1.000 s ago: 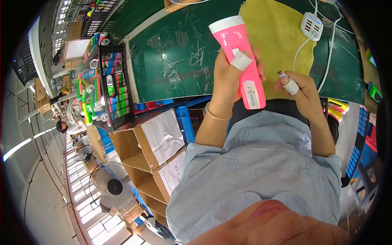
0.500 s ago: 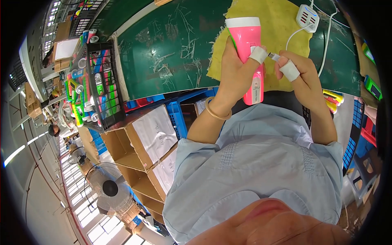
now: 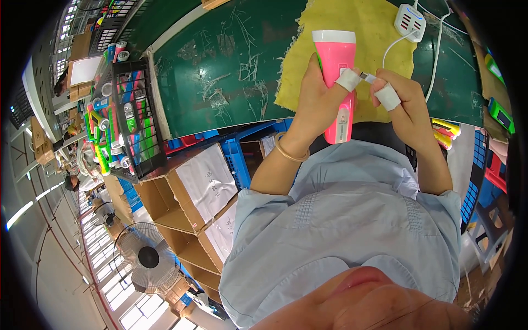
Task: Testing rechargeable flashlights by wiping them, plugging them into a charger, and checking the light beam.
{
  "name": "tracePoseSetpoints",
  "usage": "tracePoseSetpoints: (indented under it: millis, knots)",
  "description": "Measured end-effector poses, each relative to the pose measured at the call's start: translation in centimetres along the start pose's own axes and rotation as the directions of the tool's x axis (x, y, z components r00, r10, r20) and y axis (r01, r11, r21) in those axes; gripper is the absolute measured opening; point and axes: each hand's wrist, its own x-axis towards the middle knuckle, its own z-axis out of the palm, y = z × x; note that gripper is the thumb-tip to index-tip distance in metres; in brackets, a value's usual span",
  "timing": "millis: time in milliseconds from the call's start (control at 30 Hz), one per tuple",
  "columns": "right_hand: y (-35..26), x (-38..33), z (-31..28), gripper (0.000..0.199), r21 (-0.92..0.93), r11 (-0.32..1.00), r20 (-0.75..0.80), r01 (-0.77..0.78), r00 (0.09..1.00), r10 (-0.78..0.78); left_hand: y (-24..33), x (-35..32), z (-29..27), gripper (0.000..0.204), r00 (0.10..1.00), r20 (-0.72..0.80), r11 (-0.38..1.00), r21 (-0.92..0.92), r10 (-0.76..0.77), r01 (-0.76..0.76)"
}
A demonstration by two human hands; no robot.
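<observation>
My left hand (image 3: 322,99) is wrapped round a pink flashlight (image 3: 336,58) with a white head rim, its wide end pointing away from me. White tape covers the left thumb, which lies along the flashlight near its switch. Just to the right, my right hand (image 3: 400,96) pinches a white cable plug (image 3: 367,77) between thumb and fingers, one of them wrapped in white tape. The plug's metal tip points toward the flashlight and sits close to the left thumb. Whether it touches the flashlight I cannot tell.
A yellow cloth (image 3: 368,27) covers part of the green table (image 3: 209,71). At the far right stands a white multi-port USB charger (image 3: 410,23) with white cables. A black crate (image 3: 137,118) of colourful flashlights is at the left, above cardboard compartments (image 3: 170,212). A fan (image 3: 147,257) stands lower left.
The flashlight has tilted slightly, its wide end shifting right and a little nearer to me. The right hand keeps its pinch on the plug. The whole view has shifted slightly.
</observation>
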Motion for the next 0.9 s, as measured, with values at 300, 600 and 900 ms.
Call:
tracePoseSetpoints:
  millis: [300,600,900]
  knots:
    - [-0.2,-0.2,-0.2,0.019,0.027,0.998,0.042,-0.060,0.997,0.059,0.0,-0.4,0.0,0.037,0.991,0.088,0.988,0.107,0.102,-0.111]
    - [0.1,1.4,-0.6,0.026,0.034,0.999,0.076,-0.036,0.997,0.034,1.3,0.0,0.3,0.055,0.992,0.000,0.938,0.327,0.122,-0.116]
    - [0.0,1.1,0.1,0.021,-0.273,0.961,-0.025,-0.039,0.999,0.033,0.6,-0.2,1.0,0.055,0.937,-0.057,0.728,0.647,0.344,-0.228]
